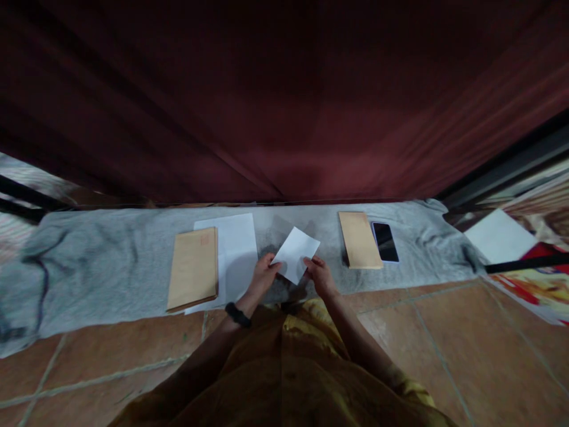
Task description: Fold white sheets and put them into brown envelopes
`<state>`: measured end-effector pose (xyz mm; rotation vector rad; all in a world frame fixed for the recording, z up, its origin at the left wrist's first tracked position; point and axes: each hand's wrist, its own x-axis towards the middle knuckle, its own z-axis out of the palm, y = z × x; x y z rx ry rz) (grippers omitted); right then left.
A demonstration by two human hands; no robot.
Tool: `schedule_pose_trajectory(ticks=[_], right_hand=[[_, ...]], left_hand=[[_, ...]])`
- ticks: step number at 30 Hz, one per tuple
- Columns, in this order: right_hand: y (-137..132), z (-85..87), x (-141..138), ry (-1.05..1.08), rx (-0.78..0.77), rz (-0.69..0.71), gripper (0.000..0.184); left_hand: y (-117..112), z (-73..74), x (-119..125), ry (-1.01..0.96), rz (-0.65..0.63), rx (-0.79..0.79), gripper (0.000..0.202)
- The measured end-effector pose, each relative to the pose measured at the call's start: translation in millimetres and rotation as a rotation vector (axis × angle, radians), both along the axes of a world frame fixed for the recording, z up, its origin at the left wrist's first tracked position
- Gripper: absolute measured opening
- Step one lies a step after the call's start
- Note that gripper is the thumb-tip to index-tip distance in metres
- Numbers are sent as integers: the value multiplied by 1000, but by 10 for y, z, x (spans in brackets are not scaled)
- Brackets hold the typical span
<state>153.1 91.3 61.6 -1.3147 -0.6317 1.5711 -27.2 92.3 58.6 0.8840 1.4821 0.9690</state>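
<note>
Both my hands hold a folded white sheet of paper [296, 254] a little above a grey cloth [106, 261] spread on the floor. My left hand [263, 274] pinches the sheet's left edge; a black band sits on that wrist. My right hand [318, 274] grips its lower right edge. To the left lie a stack of brown envelopes [194, 268] and white sheets [237, 249] beneath and beside it. On the right lies another brown envelope stack [359, 239] with a black phone [384, 241] next to it.
A dark red curtain [284, 101] hangs behind the cloth. Brown floor tiles [444, 332] lie in front. At the far right are a white sheet [500, 237], a black bar [524, 264] and colourful printed material [540, 287]. My yellow garment fills the lower middle.
</note>
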Motion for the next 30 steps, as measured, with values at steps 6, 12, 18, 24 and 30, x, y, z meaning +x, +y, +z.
schedule_pose_trajectory(ticks=[6,12,18,24,30], right_hand=[[71,-67,192,-27,-51,-65,42],[33,-183,132,22,-47,-151,43],[22,-237,150,-2,-66,-151,44],[62,-297,339,-145,-38,-126,45],[57,-405,434,-299,-2,-92,38]], left_hand=[[56,21,-90,21,-30,29,23],[-156,-14,161,-303,29,-113,47],[-177,-116,259,-186,-14,-116,42],[-87,-168,148,-110,11,-105,34],[-110,-204,162,-94,-14,-122,37]])
